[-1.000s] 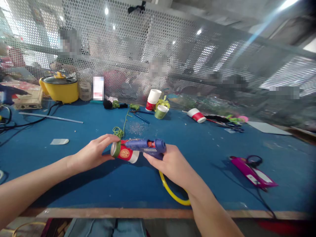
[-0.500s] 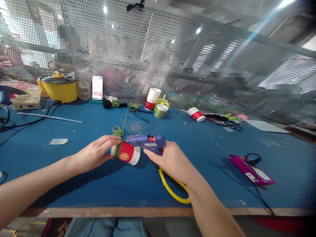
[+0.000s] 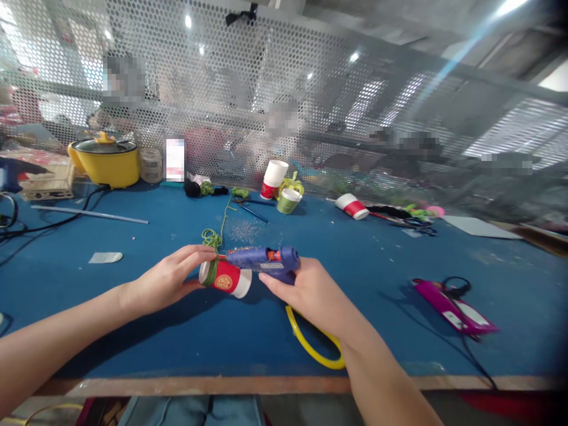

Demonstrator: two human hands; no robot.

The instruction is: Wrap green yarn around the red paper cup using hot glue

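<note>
At the far left of the blue counter [image 3: 146, 331] we see a blue tool [image 3: 9, 177], cut off by the view's edge, then a pale slatted tray [image 3: 48, 186] and a yellow pot [image 3: 113, 168] with its lid on. A clear jar [image 3: 151, 167] sits just beside the pot, and a bright-screened phone [image 3: 174, 161] stands upright next to it. Nearer to us lie a translucent stick [image 3: 95, 215] and a small pale strip [image 3: 105, 258].

Our left hand [image 3: 173, 275] grips the banded cup [image 3: 231, 280] by its left end, fingers above and thumb below. The cup lies tilted on its side, white with a red band and gold emblem, with green yarn [image 3: 212, 271] wound round the end we grip; loose loops of this yarn lie just behind.

Our right hand [image 3: 313, 291] is closed round the grip of the blue-violet glue gun [image 3: 260, 259], its nozzle pointing left at the yarn-wound end, close to our left fingertips; we cannot tell whether it touches. A yellow tube [image 3: 310, 350] curves below our right wrist.

Behind, a white-and-red cup stack [image 3: 275, 177] stands near a green cup [image 3: 290, 201]. Farther right we find a toppled cup [image 3: 352, 207], then dark-handled scissors [image 3: 425, 227] and a purple packet [image 3: 452, 306].
</note>
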